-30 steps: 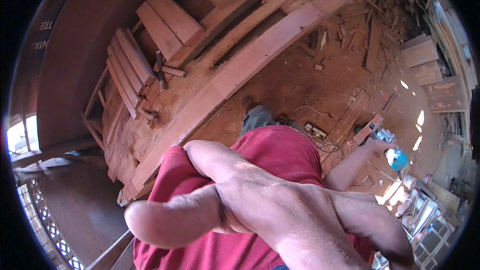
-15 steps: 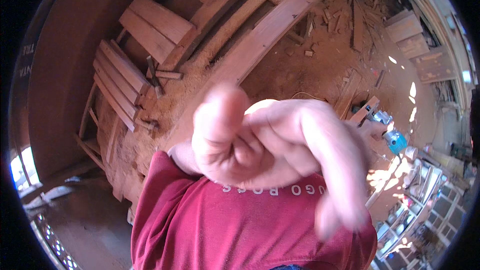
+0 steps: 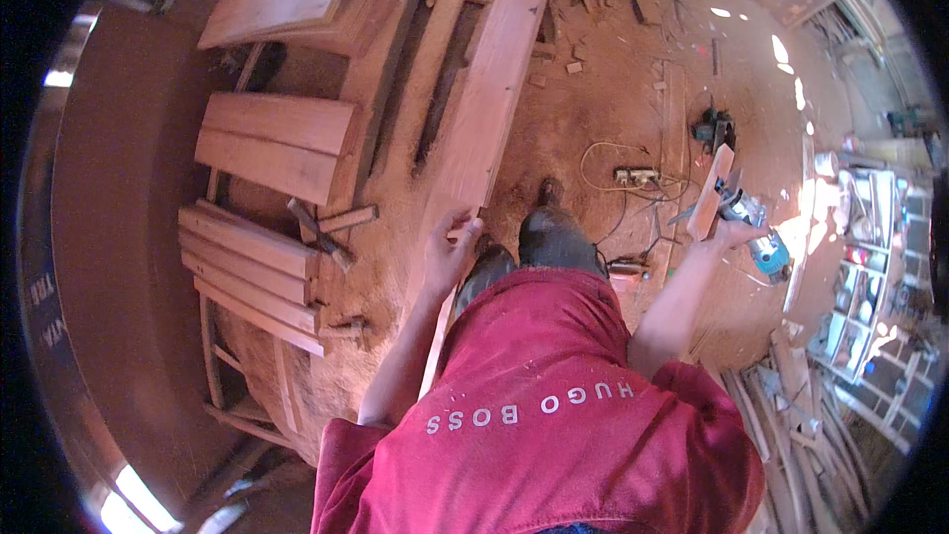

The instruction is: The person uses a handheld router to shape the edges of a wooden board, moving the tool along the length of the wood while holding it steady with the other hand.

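My left hand (image 3: 453, 245) is low over the near part of a long reddish plank (image 3: 489, 89), by its right edge. Its fingers are half bent and apart, and I see nothing held in them. Out to the right, my right hand (image 3: 736, 233) grips a handheld power tool (image 3: 769, 249) with a teal motor end and a silver body. A flat strip of reddish wood (image 3: 708, 200) sits across the tool's front, with dark pointed parts showing beside it. Whether that strip is fixed to the tool, I cannot tell.
Stacked boards (image 3: 282, 143) lie on the left, with a hammer (image 3: 318, 233) by them. A power strip (image 3: 636, 176) with cords and another teal tool (image 3: 712, 127) rest on the dusty floor. Wood offcuts (image 3: 801, 415) pile at the lower right, near a shelf (image 3: 858, 287).
My left hand, blurred and close to the camera before, has dropped to the plank. The view has shifted, and my right hand still holds the power tool.
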{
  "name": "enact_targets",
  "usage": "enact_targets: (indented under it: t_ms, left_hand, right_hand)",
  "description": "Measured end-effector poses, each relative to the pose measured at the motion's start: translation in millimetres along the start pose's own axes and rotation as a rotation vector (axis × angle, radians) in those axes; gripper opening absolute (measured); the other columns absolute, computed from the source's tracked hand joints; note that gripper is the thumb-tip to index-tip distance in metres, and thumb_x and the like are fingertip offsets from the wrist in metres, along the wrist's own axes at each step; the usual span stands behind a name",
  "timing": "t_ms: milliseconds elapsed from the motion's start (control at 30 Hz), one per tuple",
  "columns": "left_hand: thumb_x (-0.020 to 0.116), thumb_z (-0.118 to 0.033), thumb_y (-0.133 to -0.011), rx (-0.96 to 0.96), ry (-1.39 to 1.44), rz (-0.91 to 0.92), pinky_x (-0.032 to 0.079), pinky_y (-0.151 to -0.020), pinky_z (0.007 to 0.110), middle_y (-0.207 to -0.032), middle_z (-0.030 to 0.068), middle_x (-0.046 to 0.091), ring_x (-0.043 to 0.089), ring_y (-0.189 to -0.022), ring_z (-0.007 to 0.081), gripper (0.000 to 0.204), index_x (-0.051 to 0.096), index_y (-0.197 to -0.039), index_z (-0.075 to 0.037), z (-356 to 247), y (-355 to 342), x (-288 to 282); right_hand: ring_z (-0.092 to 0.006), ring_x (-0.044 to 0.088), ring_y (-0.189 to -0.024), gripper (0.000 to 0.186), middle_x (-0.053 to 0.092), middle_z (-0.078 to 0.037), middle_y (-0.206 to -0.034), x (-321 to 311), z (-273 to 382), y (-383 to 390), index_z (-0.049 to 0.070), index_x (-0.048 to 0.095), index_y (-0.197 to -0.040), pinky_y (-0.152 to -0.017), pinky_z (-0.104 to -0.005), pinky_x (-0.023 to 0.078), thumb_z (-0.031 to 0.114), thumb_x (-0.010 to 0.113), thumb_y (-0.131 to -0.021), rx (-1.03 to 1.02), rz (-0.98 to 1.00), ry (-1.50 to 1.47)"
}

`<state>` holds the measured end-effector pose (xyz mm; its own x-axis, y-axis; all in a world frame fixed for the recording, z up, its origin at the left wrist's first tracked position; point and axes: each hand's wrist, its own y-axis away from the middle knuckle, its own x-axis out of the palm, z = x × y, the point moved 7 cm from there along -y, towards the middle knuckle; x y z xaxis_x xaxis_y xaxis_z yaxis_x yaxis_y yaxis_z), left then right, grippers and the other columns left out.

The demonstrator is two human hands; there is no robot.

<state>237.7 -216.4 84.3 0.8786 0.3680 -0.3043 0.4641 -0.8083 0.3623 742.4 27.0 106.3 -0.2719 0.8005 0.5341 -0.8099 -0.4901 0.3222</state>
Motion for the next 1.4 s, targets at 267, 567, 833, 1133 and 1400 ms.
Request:
enact_targets:
  t_ms: [267, 567, 833, 1133, 1400]
  left_hand:
    - [0.074, -0.051, -0.085, 0.430, -0.567, -0.066, 0.041, -0.104, 0.055, -0.133, 0.0230, 0.056, 0.049, -0.128, 0.0413, 0.064, 0.060, -0.128, -0.006, -27.1, -173.8, 40.4]
    - [0.080, -0.074, -0.063, 0.088, -1.015, -0.148, 0.030, -0.111, 0.068, -0.160, 0.0301, 0.018, 0.025, -0.146, 0.0481, 0.126, 0.018, -0.160, -0.022, -129.7, -296.1, 113.5]
    - [0.089, -0.049, -0.062, 0.106, -1.115, -0.208, 0.034, -0.107, 0.063, -0.153, 0.0294, 0.026, 0.034, -0.137, 0.0482, 0.117, 0.027, -0.158, -0.026, -127.9, -302.7, 129.5]
    - [0.073, -0.048, -0.086, 0.318, -0.565, -0.194, 0.035, -0.112, 0.052, -0.145, 0.0257, 0.045, 0.042, -0.136, 0.0426, 0.086, 0.037, -0.154, -0.009, -116.3, -321.2, 81.6]
    - [0.039, -0.039, -0.105, 0.380, -0.545, -0.316, 0.042, -0.106, 0.046, -0.132, 0.0222, 0.060, 0.056, -0.124, 0.0394, 0.051, 0.056, -0.136, -0.002, -182.8, -416.9, 82.8]
  right_hand:
    - [-0.0338, 0.055, -0.123, 0.080, 0.055, -0.014, -0.138, -43.7, -34.0, -38.0, 0.010, 0.049, -0.137, -0.109, -0.0506, 0.042, 0.068, 0.060, -0.083, 0.542, 0.285, -0.399]
    - [-0.0300, 0.064, -0.104, 0.062, 0.064, -0.011, -0.119, -74.4, -71.5, -47.7, 0.010, 0.056, -0.126, -0.094, -0.0461, 0.051, 0.060, 0.060, -0.089, 0.377, 0.047, -0.011]
    - [-0.0255, 0.069, -0.085, 0.044, 0.069, -0.009, -0.101, -23.1, -141.2, -37.7, 0.006, 0.061, -0.112, -0.080, -0.0410, 0.058, 0.046, 0.061, -0.095, 0.258, 0.009, 0.327]
    - [-0.0234, 0.065, -0.098, 0.047, 0.063, -0.011, -0.113, 59.7, -177.2, -13.5, -0.001, 0.056, -0.120, -0.085, -0.0383, 0.057, 0.025, 0.076, -0.086, -0.047, 0.352, 0.589]
    - [-0.0260, 0.056, -0.116, 0.094, 0.054, -0.014, -0.130, 184.5, -196.5, 89.3, 0.000, 0.036, -0.140, -0.103, -0.0405, 0.045, 0.031, 0.093, -0.071, -0.208, 0.672, 0.695]
